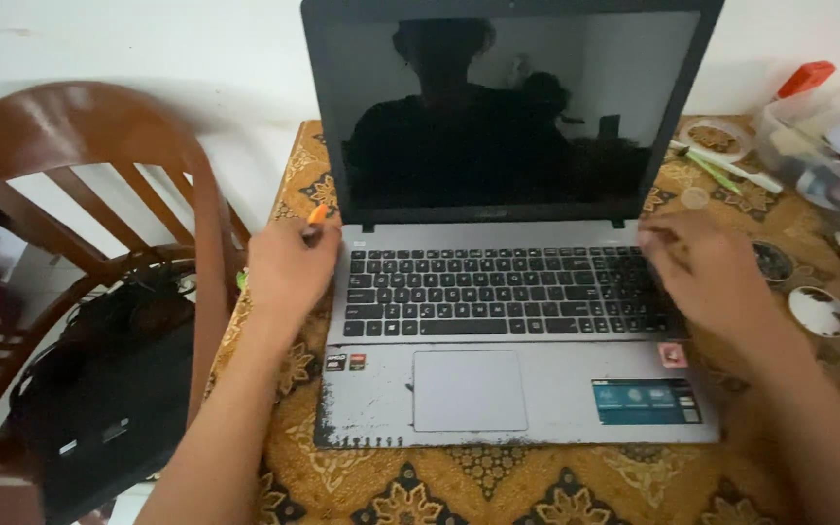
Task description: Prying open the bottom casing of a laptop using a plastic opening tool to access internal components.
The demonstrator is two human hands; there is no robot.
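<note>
One laptop (512, 292) sits open on the table (498, 486), which is covered by a brown and gold patterned cloth; its screen is dark and its grey palm rest is worn at the front edge. Two hands are in view. The left hand (289, 262) rests at the laptop's left edge, fingers curled together around one small orange-tipped tool (316, 216), mostly hidden in the grip. The right hand (707, 272) lies over the right end of the keyboard, fingers bent downward and close together; it is blurred, so whether they press keys cannot be told.

One wooden chair (99, 165) stands to the left, with one black bag (99, 389) on its seat. At the right are two small round lids (819, 311), one clear plastic box (823, 146) cut off by the frame, and one green pen (717, 173). The box's contents are hard to make out.
</note>
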